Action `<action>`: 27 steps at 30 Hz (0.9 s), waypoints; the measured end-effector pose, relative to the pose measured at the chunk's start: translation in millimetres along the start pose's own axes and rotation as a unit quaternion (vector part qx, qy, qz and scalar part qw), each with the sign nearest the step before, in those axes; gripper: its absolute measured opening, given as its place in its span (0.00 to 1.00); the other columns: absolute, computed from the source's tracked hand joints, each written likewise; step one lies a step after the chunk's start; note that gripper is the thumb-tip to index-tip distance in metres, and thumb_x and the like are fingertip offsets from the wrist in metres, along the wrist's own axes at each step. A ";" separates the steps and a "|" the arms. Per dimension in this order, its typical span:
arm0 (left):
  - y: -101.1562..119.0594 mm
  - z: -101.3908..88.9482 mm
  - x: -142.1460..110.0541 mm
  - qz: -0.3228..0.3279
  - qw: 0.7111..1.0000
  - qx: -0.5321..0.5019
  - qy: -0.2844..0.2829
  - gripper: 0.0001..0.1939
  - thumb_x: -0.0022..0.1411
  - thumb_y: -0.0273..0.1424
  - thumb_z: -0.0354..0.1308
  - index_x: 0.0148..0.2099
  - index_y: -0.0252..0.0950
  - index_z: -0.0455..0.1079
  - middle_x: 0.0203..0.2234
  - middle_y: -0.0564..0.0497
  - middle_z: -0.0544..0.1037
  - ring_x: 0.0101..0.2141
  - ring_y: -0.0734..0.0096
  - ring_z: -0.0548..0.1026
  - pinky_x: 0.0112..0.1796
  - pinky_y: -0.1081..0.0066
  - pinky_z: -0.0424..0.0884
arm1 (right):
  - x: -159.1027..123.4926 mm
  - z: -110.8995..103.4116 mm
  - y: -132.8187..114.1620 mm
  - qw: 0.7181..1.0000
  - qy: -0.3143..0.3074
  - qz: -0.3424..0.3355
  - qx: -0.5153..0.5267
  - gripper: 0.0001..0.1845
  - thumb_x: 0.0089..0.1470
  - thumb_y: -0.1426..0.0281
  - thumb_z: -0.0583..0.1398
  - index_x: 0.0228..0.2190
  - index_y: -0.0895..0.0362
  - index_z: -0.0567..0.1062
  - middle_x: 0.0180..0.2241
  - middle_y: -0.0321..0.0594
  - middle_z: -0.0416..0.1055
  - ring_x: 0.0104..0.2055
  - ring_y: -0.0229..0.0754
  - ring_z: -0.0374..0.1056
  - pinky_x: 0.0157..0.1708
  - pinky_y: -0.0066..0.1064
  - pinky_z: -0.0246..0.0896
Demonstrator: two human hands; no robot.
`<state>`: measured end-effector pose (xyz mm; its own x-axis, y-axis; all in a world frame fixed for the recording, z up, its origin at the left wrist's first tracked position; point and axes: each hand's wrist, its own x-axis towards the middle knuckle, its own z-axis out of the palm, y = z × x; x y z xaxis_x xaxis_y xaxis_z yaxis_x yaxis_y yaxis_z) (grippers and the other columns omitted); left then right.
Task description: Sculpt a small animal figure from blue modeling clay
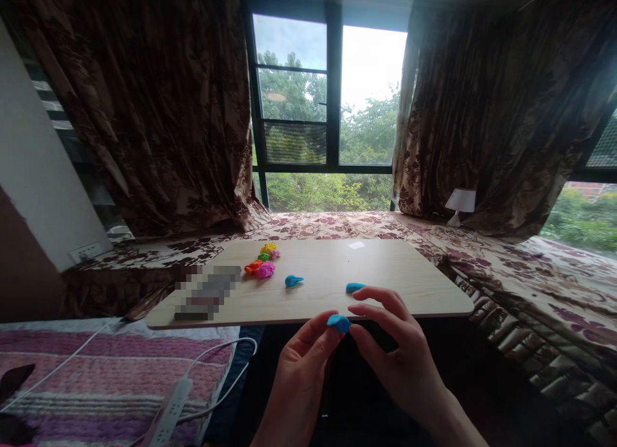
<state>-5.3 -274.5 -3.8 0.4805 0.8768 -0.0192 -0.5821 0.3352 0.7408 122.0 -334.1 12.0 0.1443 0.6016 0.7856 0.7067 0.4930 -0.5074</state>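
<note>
A lump of blue modelling clay [339,323] is held just off the table's near edge. My left hand [304,357] pinches its left side between thumb and fingers. On the other side, my right hand [398,344] has its thumb and a fingertip at the clay's narrow right end, while the other fingers stay raised and curved. Behind the right fingers, a second blue clay piece [355,287] lies on the table. Further left rests a blue teardrop-shaped clay piece [293,280] with its point to the right.
The pale wooden table [318,306] carries a cluster of yellow, green, orange and pink clay lumps [264,265] at its left. Near them is a blurred-out dark object [209,293]. A power strip [171,408] with white cables lies at lower left. A small lamp [461,203] stands by the window.
</note>
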 end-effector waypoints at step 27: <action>-1.6 0.4 -3.8 0.011 1.000 0.019 0.009 0.15 0.46 0.29 0.67 0.39 0.35 0.75 0.33 0.49 0.81 0.39 0.68 0.76 0.46 0.70 0.66 | 4.2 3.5 4.8 0.994 0.018 -0.072 -0.075 0.16 0.51 0.76 0.62 0.43 0.54 0.72 0.41 0.42 0.70 0.48 0.45 0.61 0.48 0.42 0.61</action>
<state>-5.9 -278.6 -4.6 0.4554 0.8902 -0.0145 -0.5663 0.3022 0.7668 123.6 -327.0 11.6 0.0560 0.5077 0.8597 0.8169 0.4718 -0.3318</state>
